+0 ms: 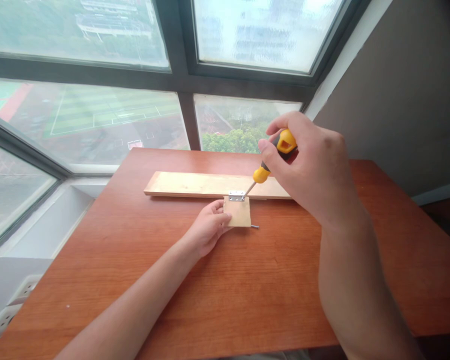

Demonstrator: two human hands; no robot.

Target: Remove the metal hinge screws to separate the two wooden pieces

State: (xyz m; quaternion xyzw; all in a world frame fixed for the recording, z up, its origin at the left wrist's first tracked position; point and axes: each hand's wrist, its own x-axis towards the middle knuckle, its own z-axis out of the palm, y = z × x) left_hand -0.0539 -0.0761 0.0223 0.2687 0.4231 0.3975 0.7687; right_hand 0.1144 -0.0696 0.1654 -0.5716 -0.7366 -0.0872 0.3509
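My right hand (311, 160) is closed round the yellow and black handle of a screwdriver (261, 173). Its shaft slants down to the left, and the tip meets the right end of a small metal hinge (236, 195). The hinge lies along the far edge of a small square wooden block (237, 212). Thumb and fingers of my left hand (212, 223) grip that block by its left side. Just beyond the block lies a long pale wooden board (191, 184), partly covered by my right hand. A screw (255, 227) shows near the block's lower right corner.
The reddish-brown wooden table (270, 295) reaches back to large windows with a dark frame (243, 84). A grey wall (401, 110) rises on the right. Wall sockets (7, 316) sit low at the left, beside the table edge.
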